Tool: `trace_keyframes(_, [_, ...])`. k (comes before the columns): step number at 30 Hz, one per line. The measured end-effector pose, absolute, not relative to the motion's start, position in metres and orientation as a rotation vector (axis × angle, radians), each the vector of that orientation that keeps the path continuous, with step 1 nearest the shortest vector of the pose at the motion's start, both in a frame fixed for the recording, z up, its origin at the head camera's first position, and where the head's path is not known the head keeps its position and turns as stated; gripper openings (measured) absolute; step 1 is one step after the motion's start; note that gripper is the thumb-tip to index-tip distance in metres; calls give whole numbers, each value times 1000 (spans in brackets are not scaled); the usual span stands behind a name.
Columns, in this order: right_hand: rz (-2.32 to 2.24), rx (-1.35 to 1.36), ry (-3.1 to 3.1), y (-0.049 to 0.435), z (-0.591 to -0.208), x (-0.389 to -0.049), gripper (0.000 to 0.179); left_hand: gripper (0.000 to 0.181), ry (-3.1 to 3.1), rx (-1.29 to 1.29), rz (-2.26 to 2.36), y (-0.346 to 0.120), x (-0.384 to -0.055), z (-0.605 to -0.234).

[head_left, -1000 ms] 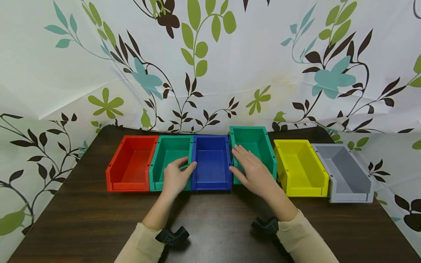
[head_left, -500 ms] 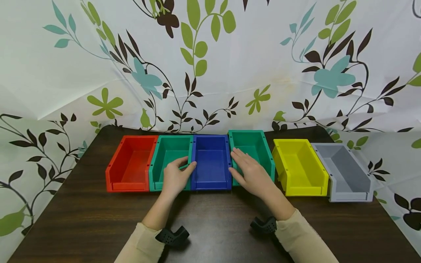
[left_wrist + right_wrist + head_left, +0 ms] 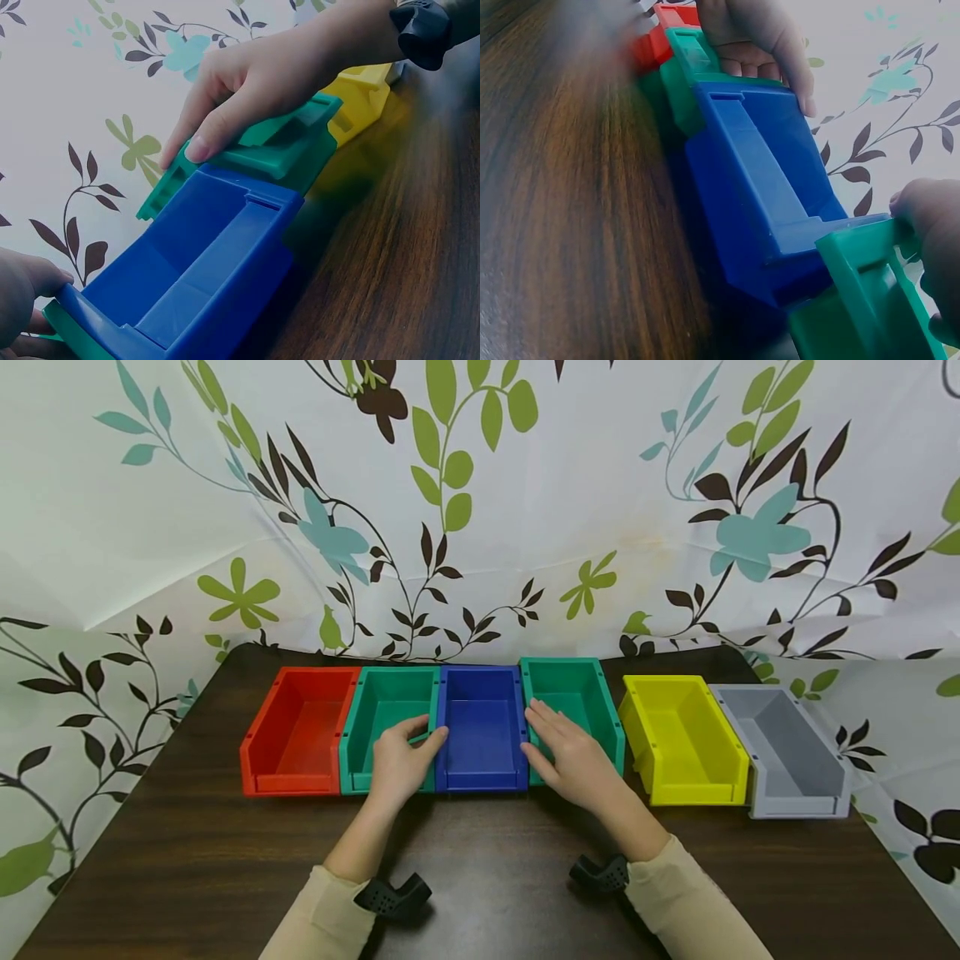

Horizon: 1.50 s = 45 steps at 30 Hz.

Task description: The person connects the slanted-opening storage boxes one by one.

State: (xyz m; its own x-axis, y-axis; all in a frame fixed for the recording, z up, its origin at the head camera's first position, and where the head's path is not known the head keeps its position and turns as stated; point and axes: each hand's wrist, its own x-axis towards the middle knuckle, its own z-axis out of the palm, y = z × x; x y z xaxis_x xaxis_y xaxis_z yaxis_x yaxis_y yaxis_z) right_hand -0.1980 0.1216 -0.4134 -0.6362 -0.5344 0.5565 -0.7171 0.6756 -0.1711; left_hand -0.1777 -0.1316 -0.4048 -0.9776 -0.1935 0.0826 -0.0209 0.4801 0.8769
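Three bins sit side by side in the middle: a left green storage bin (image 3: 393,693), a blue storage bin (image 3: 482,727) and a right green storage bin (image 3: 573,681). My left hand (image 3: 401,760) pinches the wall where the left green and blue bins meet, thumb at the blue rim (image 3: 82,315) and fingers inside the green bin. At the opposite side of the blue bin, my right hand (image 3: 573,756) holds the adjoining walls, its thumb by the blue rim and its fingers over the right green bin. Its fingertips are partly hidden in the right wrist view.
A red bin (image 3: 303,727) touches the left green bin. To the right stand a yellow bin (image 3: 686,727) and a grey bin (image 3: 798,752), with a narrow gap before the yellow one. All rest on a dark wooden table (image 3: 495,868) against a leaf-patterned cloth (image 3: 495,585).
The right green bin has slid toward me and slightly left, its back edge now nearer the blue bin's. My right hand shifted slightly left; my left hand stayed put.
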Motion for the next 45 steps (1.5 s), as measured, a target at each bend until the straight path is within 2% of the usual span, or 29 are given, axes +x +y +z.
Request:
trace_keyframes(21, [561, 927, -2527, 122, -419, -194, 48, 48, -2554, 175, -1516, -130, -178, -402])
trace_keyframes(30, [531, 940, -2585, 124, -413, -195, 53, 50, -2596, 145, -1360, -126, -176, -402])
trace_keyframes(39, [589, 804, -2527, 147, -394, -196, 50, 49, -2596, -101, -986, -104, -177, -397])
trace_keyframes(45, [571, 723, -2529, 176, -382, -198, 48, 48, -2601, -294, -983, -80, -181, -389])
